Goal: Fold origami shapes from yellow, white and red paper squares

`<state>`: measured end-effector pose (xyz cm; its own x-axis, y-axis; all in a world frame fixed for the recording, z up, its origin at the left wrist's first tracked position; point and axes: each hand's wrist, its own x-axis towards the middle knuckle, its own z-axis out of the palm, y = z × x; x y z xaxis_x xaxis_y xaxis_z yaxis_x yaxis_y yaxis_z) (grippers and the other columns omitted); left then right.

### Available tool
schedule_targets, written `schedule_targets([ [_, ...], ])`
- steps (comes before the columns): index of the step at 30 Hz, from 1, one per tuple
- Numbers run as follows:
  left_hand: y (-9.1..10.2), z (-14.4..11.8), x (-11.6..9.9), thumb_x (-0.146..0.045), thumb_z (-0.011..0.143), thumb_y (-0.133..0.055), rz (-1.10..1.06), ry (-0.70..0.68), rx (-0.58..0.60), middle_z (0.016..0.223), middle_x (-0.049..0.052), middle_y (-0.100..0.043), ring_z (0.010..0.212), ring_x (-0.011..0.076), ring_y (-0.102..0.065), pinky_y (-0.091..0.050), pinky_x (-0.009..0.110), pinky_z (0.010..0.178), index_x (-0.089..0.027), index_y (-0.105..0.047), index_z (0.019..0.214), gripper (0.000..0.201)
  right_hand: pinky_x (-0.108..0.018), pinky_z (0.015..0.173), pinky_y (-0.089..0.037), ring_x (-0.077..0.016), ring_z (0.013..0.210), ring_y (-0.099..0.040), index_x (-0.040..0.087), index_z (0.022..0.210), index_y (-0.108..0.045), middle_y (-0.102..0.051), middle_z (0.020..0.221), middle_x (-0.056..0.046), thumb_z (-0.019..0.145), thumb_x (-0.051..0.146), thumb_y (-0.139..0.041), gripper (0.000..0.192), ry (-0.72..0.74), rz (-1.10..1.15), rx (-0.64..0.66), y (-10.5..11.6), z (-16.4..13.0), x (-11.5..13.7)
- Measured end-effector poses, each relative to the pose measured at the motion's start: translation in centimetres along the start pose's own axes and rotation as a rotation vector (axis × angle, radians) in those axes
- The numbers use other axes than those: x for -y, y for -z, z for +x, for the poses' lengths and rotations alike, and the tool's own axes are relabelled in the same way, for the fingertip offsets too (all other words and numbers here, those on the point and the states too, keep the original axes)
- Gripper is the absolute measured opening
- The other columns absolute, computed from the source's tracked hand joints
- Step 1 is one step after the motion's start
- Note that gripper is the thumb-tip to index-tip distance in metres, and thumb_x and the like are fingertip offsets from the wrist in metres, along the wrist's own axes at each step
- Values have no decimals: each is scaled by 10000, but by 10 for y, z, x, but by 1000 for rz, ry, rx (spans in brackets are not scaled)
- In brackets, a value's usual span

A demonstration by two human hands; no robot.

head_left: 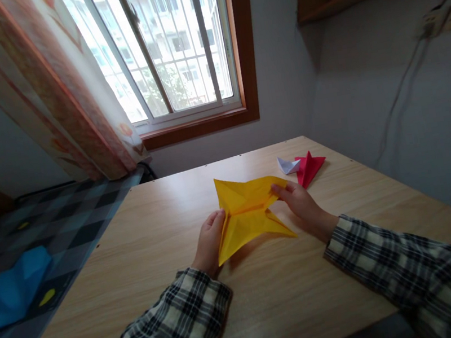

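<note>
While the yellow folded paper (247, 211) rests on the table (176, 291), your left hand (210, 241) and right hand (302, 205) pinch its opposite edges with closed fingers.

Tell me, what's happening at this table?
A person in a checked shirt is working a folded yellow paper on a wooden table. The left hand grips its left edge and the right hand pinches its right side. Farther back lie a red folded paper and a small white one.
</note>
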<state>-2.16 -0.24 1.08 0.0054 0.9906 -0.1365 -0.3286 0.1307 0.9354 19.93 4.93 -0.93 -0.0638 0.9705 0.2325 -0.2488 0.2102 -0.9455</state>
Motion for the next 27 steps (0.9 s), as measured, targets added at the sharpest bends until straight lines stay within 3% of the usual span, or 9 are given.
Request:
schedule_targets([
  [5,-3,-6,-1,-444,751,-782,-28,-19,19,879,66,-763,746,219,-722,-570,294,651,-182,-682,966,354,-372,870,-546,-232,1002,-677,228,1031,-687,-732,1100,-62,777,506,-727,379,-52,-34,-61,1,0,0],
  [12,-7,-2,9,-481,762,-757,-21,-65,41,954,67,-756,833,232,-723,-581,318,723,-178,-663,997,396,-376,854,-583,-239,955,-711,221,1038,-679,-740,1099,-78,792,358,-712,283,-236,119,93,-6,-4,-3],
  [17,-8,-5,5,-488,763,-752,-7,-76,23,922,48,-751,799,223,-715,-568,303,686,-186,-645,974,384,-333,849,-579,-224,979,-700,203,942,-719,-750,1055,-65,809,307,-661,179,-183,68,-10,-3,-2,-4],
  [27,4,1,0,-556,692,-806,54,-184,-38,861,51,-739,727,174,-669,-510,260,663,-160,-687,923,474,-335,748,-560,-226,828,-689,194,902,-696,-747,942,-70,802,521,-690,342,-131,30,-17,2,-3,-7],
])
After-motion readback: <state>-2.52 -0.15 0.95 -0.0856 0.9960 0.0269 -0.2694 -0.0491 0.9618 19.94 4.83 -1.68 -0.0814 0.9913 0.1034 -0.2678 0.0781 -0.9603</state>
